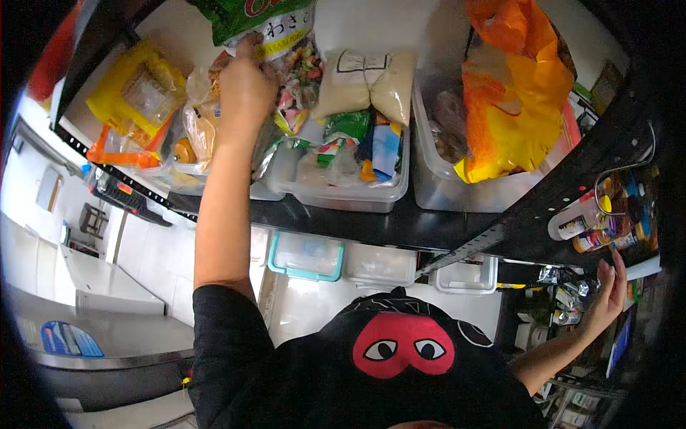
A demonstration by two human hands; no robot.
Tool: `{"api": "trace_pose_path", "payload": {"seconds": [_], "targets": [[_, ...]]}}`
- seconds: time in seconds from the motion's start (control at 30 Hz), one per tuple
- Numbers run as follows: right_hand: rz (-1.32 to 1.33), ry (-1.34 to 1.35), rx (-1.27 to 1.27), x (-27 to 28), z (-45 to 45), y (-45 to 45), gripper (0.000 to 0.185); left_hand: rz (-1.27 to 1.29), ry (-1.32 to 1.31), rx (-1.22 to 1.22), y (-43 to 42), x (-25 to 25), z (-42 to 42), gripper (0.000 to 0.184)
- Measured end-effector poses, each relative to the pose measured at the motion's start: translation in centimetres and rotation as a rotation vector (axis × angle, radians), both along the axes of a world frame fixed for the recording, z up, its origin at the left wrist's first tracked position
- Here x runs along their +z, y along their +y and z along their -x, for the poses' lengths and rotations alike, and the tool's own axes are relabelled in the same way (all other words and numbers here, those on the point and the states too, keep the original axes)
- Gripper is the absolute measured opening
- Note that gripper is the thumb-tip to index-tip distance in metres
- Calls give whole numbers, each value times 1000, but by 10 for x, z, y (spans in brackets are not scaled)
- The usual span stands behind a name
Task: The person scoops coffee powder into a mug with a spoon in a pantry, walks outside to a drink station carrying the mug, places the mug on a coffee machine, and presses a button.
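Note:
My left hand (246, 89) reaches up into the shelf, fingers curled at the lower corner of a green snack packet (275, 25) with Japanese lettering. Part of the grip is hidden by the back of the hand. Just below and beside it are a clear bag of brown food (200, 118) and a colourful packet (294, 86). At the right, my right hand (606, 292) has its fingers stretched out by the shelf edge, close under several bottles (597, 225), and holds nothing that I can see.
A yellow packet (139, 89) lies at left. Clear bins (350, 199) hold packets, near a tied bag of pale grains (364, 82). A large orange bag (511, 100) stands in the right bin. A black metal upright (529, 200) crosses between my hands; lidded boxes (307, 256) sit below.

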State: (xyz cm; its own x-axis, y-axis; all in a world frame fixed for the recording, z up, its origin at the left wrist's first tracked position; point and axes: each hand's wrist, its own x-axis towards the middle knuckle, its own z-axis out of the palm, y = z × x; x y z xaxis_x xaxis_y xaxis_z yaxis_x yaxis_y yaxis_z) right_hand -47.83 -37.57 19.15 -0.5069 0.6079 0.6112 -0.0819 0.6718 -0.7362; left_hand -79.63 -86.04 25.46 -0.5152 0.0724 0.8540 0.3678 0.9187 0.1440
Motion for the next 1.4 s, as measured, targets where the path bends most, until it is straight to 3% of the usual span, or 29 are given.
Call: {"api": "trace_pose_path", "payload": {"seconds": [0.27,0.6,0.7,0.8,1.0,1.2,1.23,1.3,1.4], "targets": [[-3,30,112,-1,18,8,28,-58,-15,7,1,-8,2,40],[13,-17,2,-12,2,17,29,-9,-103,-181,9,-12,-13,49],[40,10,17,-19,-3,27,29,63,-266,-86,12,-5,-25,51],[61,28,10,-24,-8,32,30,327,-482,181,28,21,-64,53],[115,30,-41,-39,-32,54,28,424,-460,278,55,34,-116,53],[162,74,-56,-50,-46,61,25,395,-401,-307,120,5,-128,56],[206,119,-39,-49,-45,57,24,429,-265,-272,128,-8,-122,59],[193,113,-11,-59,-50,66,24,481,-335,-213,138,-17,-101,56],[287,136,-16,-68,-56,74,23,682,-167,-322,151,-23,-78,46]]}}
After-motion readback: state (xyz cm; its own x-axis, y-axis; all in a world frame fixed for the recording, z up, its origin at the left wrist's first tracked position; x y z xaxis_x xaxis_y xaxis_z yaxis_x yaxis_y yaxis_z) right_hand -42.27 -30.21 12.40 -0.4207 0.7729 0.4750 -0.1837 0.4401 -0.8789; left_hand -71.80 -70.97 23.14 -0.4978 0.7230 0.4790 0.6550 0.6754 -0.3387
